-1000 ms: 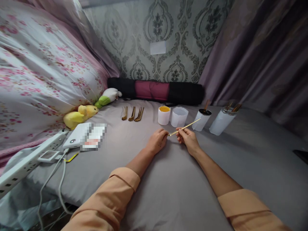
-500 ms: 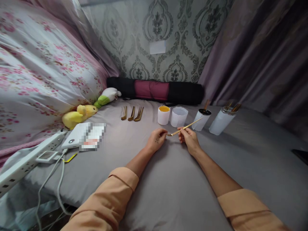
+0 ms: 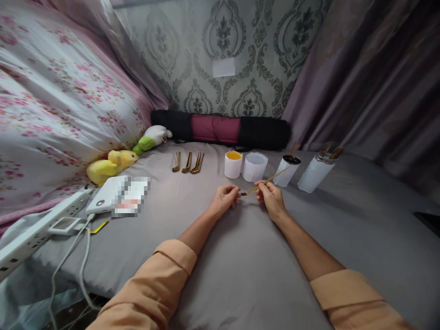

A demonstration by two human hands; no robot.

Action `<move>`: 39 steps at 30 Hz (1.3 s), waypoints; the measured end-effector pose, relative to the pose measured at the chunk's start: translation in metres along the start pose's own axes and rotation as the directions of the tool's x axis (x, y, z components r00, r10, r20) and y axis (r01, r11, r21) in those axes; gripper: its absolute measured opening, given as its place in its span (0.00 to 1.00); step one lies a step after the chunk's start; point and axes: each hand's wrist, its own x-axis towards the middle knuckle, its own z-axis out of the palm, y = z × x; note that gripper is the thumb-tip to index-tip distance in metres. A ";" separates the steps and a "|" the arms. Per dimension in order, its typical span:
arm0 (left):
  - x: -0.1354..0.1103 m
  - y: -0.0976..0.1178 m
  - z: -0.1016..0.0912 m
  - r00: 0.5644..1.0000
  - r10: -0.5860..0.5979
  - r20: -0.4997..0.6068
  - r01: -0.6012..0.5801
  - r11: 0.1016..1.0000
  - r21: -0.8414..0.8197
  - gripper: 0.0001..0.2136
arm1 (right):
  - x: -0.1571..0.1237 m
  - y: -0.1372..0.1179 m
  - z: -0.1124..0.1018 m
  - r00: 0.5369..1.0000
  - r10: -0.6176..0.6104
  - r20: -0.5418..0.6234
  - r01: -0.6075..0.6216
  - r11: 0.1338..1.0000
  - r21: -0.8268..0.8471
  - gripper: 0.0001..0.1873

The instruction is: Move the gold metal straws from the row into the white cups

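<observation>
My right hand (image 3: 272, 200) is closed around a thin bamboo-coloured stick (image 3: 252, 189) with a short dark tip, in a pinch of thumb and fingers. The stick slants from upper right down to lower left. Close to its tip, my left hand (image 3: 225, 200) has thumb and fingertips drawn together; whether anything sits between them is too small to see. Beyond the hands stand a white cup with orange-yellow contents (image 3: 233, 165), a whitish cup (image 3: 255, 167), and a white-wrapped can (image 3: 287, 171) with a dark inside and a stick in it.
A taller white-wrapped container (image 3: 315, 173) holds several sticks on the right. Several bent golden-brown sticks (image 3: 187, 163) lie in groups on the grey sheet (image 3: 261, 275). Left are a white device (image 3: 109, 195), power strip (image 3: 41, 233) and plush toys (image 3: 103, 170). A black-and-maroon roll (image 3: 216, 129) lies behind.
The stick's tip has turned slightly and shows darker, with a small gap between it and my left fingertips. My left fingers have shifted a little. The containers stay in place.
</observation>
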 end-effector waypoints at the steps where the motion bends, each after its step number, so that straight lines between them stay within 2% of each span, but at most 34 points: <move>1: 0.000 0.000 0.000 1.000 -0.014 0.005 0.014 0.999 -0.028 0.09 | 0.000 0.000 0.000 1.000 -0.006 -0.003 0.006 1.000 -0.006 0.14; 10: 0.001 -0.004 0.003 0.983 -0.149 0.108 0.166 0.971 -0.170 0.09 | 0.001 0.002 -0.001 0.999 -0.034 -0.003 0.033 0.999 -0.026 0.13; 21: -0.004 -0.002 0.006 0.924 -0.236 0.300 0.330 0.890 -0.314 0.07 | -0.002 -0.002 0.000 0.999 -0.031 0.032 0.032 0.998 -0.047 0.13; 26: -0.003 -0.002 0.006 0.897 -0.276 0.345 0.392 0.857 -0.334 0.06 | -0.002 -0.002 0.000 0.999 -0.025 0.048 0.028 0.998 -0.053 0.13; 39: -0.006 0.000 0.005 0.886 -0.278 0.371 0.401 0.861 -0.313 0.08 | -0.004 -0.004 -0.001 0.997 -0.004 0.073 0.007 0.999 -0.049 0.12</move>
